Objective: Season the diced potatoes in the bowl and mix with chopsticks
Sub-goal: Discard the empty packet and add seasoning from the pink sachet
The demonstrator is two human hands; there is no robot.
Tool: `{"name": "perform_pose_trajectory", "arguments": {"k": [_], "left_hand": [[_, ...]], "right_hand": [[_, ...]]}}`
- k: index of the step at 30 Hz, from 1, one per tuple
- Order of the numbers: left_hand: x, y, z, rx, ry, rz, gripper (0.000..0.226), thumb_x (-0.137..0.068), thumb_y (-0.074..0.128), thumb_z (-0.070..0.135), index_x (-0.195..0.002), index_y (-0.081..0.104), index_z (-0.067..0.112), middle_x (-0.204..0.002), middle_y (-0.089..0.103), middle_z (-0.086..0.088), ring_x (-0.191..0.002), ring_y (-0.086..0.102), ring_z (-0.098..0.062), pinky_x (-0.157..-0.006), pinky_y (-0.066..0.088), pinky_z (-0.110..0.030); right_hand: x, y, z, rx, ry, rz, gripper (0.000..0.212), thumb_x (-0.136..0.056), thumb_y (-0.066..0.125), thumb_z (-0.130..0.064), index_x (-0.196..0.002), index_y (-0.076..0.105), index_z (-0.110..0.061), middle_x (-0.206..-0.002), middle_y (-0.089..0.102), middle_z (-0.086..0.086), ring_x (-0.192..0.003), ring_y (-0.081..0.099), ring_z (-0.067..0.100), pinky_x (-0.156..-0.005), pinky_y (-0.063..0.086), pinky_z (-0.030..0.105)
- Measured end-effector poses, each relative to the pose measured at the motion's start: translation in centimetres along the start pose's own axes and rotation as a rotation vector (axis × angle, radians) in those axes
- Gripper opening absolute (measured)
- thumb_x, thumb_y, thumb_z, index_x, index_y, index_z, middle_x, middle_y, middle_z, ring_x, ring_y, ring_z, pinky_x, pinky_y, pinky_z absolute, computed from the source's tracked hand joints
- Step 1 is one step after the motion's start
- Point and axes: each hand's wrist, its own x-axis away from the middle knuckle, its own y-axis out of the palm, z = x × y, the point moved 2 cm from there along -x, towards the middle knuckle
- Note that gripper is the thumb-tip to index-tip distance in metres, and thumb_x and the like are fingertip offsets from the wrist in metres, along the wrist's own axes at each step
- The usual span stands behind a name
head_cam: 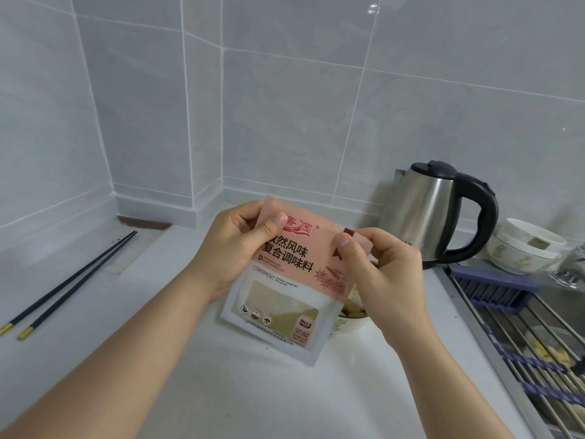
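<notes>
Both hands hold a flat seasoning packet [286,280] upright above the white countertop [196,375]. The packet is glossy film, salmon pink on its upper half with bold dark characters, white below, with a clear window that shows pale tan powder. The left hand [235,245] pinches the top left corner, thumb pressed on the printed face and fingers curled behind. The right hand [384,267] pinches the top right edge between thumb and curled fingers, where a small strip of film seems partly torn away, though the fingers cover most of it.

Just behind the packet's lower right corner, a round pale bowl [351,323] sits on the counter, mostly hidden; pale diced potato pieces [448,308] show at its rim.

On the left, well apart from the bowl, lie two slim black chopsticks [68,282] with gold-coloured tips at their near ends.

Far right stands a brushed-steel kettle [433,217] with a curved black plastic handle. Beside it are stacked white ceramic bowls [525,248], and a metal-rod drying rack [519,337] with blue fittings spans the sink. Smooth grey tiles [285,106] cover the walls.
</notes>
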Motion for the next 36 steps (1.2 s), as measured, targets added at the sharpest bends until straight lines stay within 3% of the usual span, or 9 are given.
{"name": "perform_pose_trajectory", "arguments": {"k": [3, 8, 13, 16, 19, 21, 26, 30, 36], "left_hand": [[0.1, 0.2, 0.0, 0.002, -0.024, -0.066, 0.021, -0.089, 0.067, 0.023, -0.1, 0.074, 0.006, -0.1, 0.077, -0.018, -0.091, 0.075, -0.03, -0.08, 0.061, -0.039], [0.3, 0.9, -0.1, -0.072, -0.001, -0.066, 0.026, -0.093, 0.065, 0.028, -0.096, 0.071, 0.003, -0.095, 0.076, -0.013, -0.087, 0.073, -0.024, -0.077, 0.06, -0.033], [0.5, 1.1, 0.2, -0.158, 0.081, -0.078, 0.026, -0.096, 0.064, 0.023, -0.092, 0.066, -0.002, -0.086, 0.071, -0.013, -0.08, 0.068, -0.022, -0.074, 0.057, -0.034], [0.9, 1.6, 0.4, -0.313, 0.19, -0.047, 0.018, -0.099, 0.064, 0.019, -0.085, 0.073, 0.013, -0.077, 0.07, -0.008, -0.073, 0.065, -0.019, -0.067, 0.053, -0.032], [1.2, 1.8, 0.7, -0.298, 0.192, -0.049, 0.024, -0.099, 0.063, 0.016, -0.076, 0.071, 0.019, -0.068, 0.065, 0.002, -0.068, 0.061, -0.01, -0.065, 0.048, -0.023], [1.4, 2.1, 0.9, -0.318, 0.203, -0.04, 0.028, -0.1, 0.061, 0.018, -0.072, 0.066, 0.021, -0.065, 0.059, -0.002, -0.066, 0.056, -0.009, -0.064, 0.046, -0.022], [2.0, 3.4, 1.2, -0.291, 0.179, -0.009, 0.038, -0.103, 0.05, 0.033, -0.071, 0.053, 0.012, -0.064, 0.046, 0.003, -0.062, 0.045, -0.008, -0.058, 0.04, -0.021], [3.0, 2.2, 1.8, -0.319, 0.227, 0.102, 0.024, -0.101, 0.06, 0.027, -0.093, 0.072, 0.008, -0.081, 0.07, -0.013, -0.073, 0.065, -0.025, -0.067, 0.054, -0.036], [7.9, -0.7, 4.2, -0.392, 0.212, 0.272, 0.023, -0.1, 0.062, 0.024, -0.085, 0.07, 0.008, -0.07, 0.071, -0.005, -0.062, 0.064, -0.009, -0.055, 0.052, -0.027]], "right_hand": [[-0.1, 0.0, -0.1, 0.022, 0.0, -0.011, 0.013, -0.093, 0.073, -0.018, -0.081, 0.077, -0.02, -0.077, 0.076, -0.007, -0.068, 0.071, 0.001, -0.057, 0.056, 0.02], [-0.1, -0.1, -0.2, 0.067, 0.002, -0.039, 0.013, -0.094, 0.072, -0.017, -0.081, 0.075, -0.017, -0.077, 0.075, -0.004, -0.063, 0.067, 0.002, -0.053, 0.058, 0.025], [-0.2, -0.5, -0.8, 0.081, -0.002, -0.093, 0.011, -0.091, 0.076, -0.021, -0.081, 0.078, -0.024, -0.061, 0.071, -0.017, -0.057, 0.065, -0.003, -0.052, 0.05, 0.014], [0.0, -0.5, -0.9, 0.177, -0.006, -0.128, 0.016, -0.093, 0.074, -0.021, -0.078, 0.08, -0.027, -0.059, 0.069, -0.015, -0.052, 0.062, 0.002, -0.046, 0.054, 0.028], [0.2, -0.7, -1.4, 0.181, 0.006, -0.123, 0.018, -0.092, 0.075, -0.02, -0.076, 0.081, -0.025, -0.065, 0.073, -0.003, -0.057, 0.068, 0.021, -0.05, 0.058, 0.045], [0.2, -0.8, -1.7, 0.218, 0.02, -0.117, 0.018, -0.092, 0.074, -0.023, -0.075, 0.08, -0.025, -0.065, 0.071, 0.001, -0.06, 0.067, 0.027, -0.051, 0.057, 0.049], [0.4, -0.9, -2.5, 0.408, -0.026, -0.088, 0.016, -0.09, 0.072, -0.044, -0.08, 0.076, -0.032, -0.062, 0.071, -0.008, -0.061, 0.064, 0.02, -0.059, 0.058, 0.046], [1.0, -0.1, -4.4, 0.46, -0.074, -0.136, 0.011, -0.091, 0.069, -0.046, -0.089, 0.077, -0.038, -0.07, 0.074, -0.016, -0.071, 0.067, 0.012, -0.067, 0.058, 0.039], [2.5, 3.0, -7.6, 0.47, -0.151, -0.291, 0.012, -0.089, 0.068, -0.042, -0.086, 0.078, -0.036, -0.072, 0.074, -0.016, -0.076, 0.068, 0.01, -0.067, 0.059, 0.037]]}}
